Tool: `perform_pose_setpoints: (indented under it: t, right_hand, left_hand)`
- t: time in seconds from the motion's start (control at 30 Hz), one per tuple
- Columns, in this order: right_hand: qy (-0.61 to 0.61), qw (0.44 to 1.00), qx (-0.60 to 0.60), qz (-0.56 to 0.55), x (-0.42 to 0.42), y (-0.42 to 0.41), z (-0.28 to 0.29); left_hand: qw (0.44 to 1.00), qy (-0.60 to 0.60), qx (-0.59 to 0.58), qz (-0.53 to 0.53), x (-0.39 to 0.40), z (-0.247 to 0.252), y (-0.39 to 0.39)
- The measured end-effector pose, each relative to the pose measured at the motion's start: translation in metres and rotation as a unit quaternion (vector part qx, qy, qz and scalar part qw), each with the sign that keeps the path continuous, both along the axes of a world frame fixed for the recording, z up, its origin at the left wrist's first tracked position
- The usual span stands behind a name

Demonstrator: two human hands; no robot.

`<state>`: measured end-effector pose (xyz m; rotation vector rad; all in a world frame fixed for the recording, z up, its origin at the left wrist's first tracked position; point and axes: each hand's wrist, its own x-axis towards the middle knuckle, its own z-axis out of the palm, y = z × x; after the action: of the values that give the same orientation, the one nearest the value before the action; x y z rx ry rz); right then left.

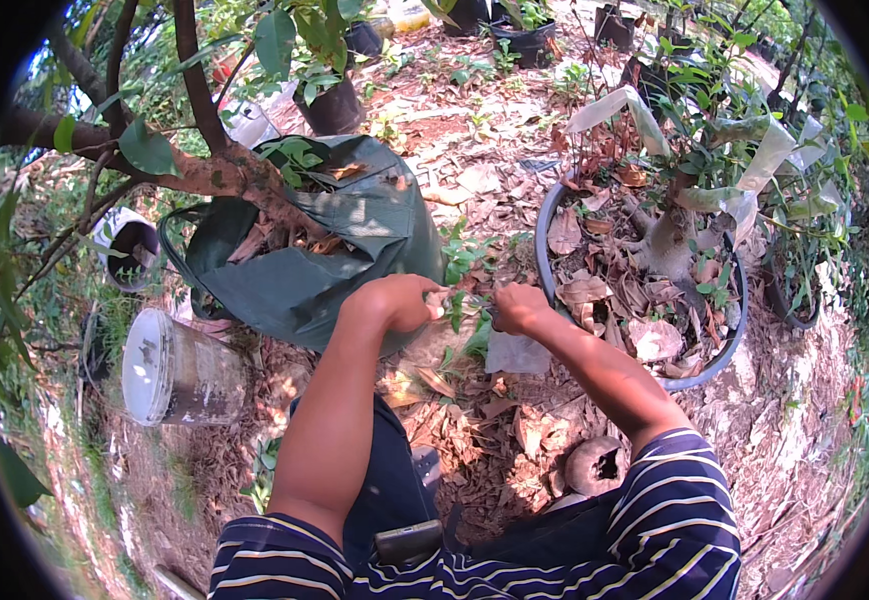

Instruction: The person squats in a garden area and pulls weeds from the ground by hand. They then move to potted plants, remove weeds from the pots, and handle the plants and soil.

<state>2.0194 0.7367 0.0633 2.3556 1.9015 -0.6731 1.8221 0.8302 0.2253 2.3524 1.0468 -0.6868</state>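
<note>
My left hand (408, 301) is in front of the dark green fabric grow bag (397, 232), its thumb and fingers pinched at a small leafy stem (456, 311). Facing it across a short gap, my right hand (518, 307) is closed. A thin dark object (493, 318) shows at its fingers; its kind is too small to make out. Just below the right hand lies a piece of clear plastic (517, 354). Beside that hand stands a round black pot (545, 225) with a thick-based plant (667, 244) and dry leaves. Pale plastic strips (768, 154) wrap its branches.
A tree trunk (254, 180) rises from the grow bag and leans left. A lidded plastic bucket (187, 367) lies tilted at left, near a white pipe-like container (128, 247). A broken round shell (596, 466) rests by my right leg. Black nursery pots (333, 105) stand farther off.
</note>
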Motion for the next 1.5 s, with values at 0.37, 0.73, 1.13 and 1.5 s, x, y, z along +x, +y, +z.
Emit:
perform_pose_setpoints:
  t: [0.37, 0.73, 1.13, 1.5]
  right_hand:
    - [0.138, 0.965, -0.012, 0.221, 0.002, 0.040, -0.112]
    - [0.072, 0.982, -0.052, -0.167, 0.015, 0.056, -0.118]
    - [0.218, 0.947, 0.018, -0.234, 0.023, 0.105, -0.154]
    - [0.202, 0.941, 0.051, -0.266, 0.026, 0.095, -0.147]
  left_hand:
    - [0.996, -0.022, 0.029, 0.086, -0.033, 0.035, -0.007]
    - [0.994, -0.027, 0.101, 0.020, -0.042, 0.030, -0.015]
    - [0.995, -0.032, 0.093, 0.004, -0.034, 0.027, -0.023]
    - [0.997, -0.011, 0.078, 0.006, -0.034, 0.027, -0.021]
